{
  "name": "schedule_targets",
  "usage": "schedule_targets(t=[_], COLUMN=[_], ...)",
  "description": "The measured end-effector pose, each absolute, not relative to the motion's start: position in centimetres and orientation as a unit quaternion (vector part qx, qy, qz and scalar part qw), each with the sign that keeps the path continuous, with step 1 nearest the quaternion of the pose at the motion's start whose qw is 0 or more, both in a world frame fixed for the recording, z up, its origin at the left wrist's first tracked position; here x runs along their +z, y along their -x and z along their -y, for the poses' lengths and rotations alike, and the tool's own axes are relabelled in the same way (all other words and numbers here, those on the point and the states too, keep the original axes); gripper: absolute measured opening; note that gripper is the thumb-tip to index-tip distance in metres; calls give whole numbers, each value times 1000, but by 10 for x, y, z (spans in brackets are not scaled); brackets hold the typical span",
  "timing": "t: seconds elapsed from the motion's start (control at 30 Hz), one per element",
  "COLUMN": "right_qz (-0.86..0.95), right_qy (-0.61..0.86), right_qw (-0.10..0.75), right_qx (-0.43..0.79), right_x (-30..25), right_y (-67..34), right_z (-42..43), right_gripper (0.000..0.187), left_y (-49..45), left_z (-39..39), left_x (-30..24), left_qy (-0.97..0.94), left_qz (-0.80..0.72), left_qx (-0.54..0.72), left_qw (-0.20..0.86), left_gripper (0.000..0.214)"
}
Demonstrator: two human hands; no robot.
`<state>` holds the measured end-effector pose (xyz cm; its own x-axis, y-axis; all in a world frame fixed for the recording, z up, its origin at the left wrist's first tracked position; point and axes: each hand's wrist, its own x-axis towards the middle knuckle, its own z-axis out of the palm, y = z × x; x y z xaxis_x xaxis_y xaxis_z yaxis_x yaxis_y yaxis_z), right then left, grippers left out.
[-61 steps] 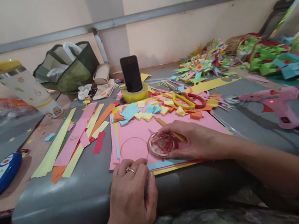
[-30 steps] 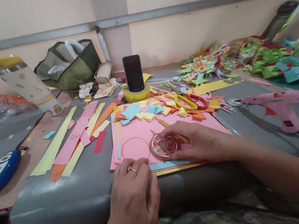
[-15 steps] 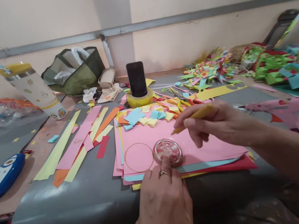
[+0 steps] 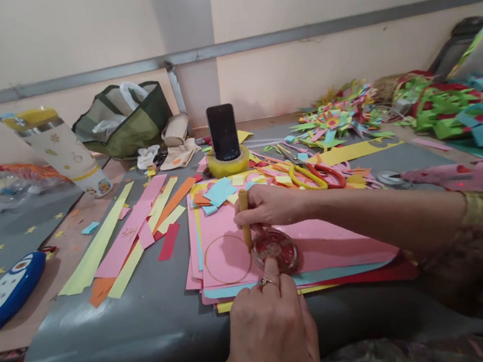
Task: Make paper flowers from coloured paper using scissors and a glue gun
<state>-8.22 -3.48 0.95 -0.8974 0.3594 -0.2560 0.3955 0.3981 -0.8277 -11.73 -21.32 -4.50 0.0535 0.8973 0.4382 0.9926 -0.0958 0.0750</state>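
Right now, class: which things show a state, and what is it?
Pen: held upright in right hand
Round disc: flat, touched by left hand
Drawn circle: outline looks complete
Pink paper: atop other coloured sheets
Phone: upright, screen dark
Glue gun: red light on
Green bag: open at top
Yellow-handled scissors: lying among paper scraps

Two hands [image 4: 270,335], one pen [image 4: 246,220], one round disc [image 4: 283,245], one drawn circle [image 4: 228,259], one phone [image 4: 223,132].

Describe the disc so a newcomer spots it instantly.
On the grey table, find the pink sheet topping the paper stack. The disc lies there, right of the drawn circle, under a finger of the left hand. Unlike that outline, it is solid and red-patterned.
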Motion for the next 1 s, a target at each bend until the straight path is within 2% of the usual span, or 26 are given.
schedule_targets(t=[0.23, 0.53, 0.63, 0.83, 0.9, 1.0], right_qz=[-816, -802, -837, -938, -941, -927], right_qy=[-226, -278, -283, -192, -159, -158], right_qw=[-3, -130, -188, -252, -275, -292], right_qx=[-533, -513, -428, -143, -115, -174], right_x=[0, -4, -6, -23, -28, -27], right_y=[76, 35, 11, -32, -38, -41], right_z=[20, 23, 39, 96, 111, 120], right_gripper=[16, 26, 28, 17, 15, 10], left_y=[117, 121, 124, 127, 133, 146], left_z=[216, 214, 213, 211, 208, 195], left_x=[-43, -39, -35, -19, -11, 4], left_qy=[713, 727, 726, 738, 759, 819], left_qz=[672, 670, 671, 659, 638, 569], left_qx=[-178, -148, -150, -144, -131, -77], left_qw=[90, 32, -8, -23, -13, 6], left_gripper=[20, 29, 29, 25, 26, 31])
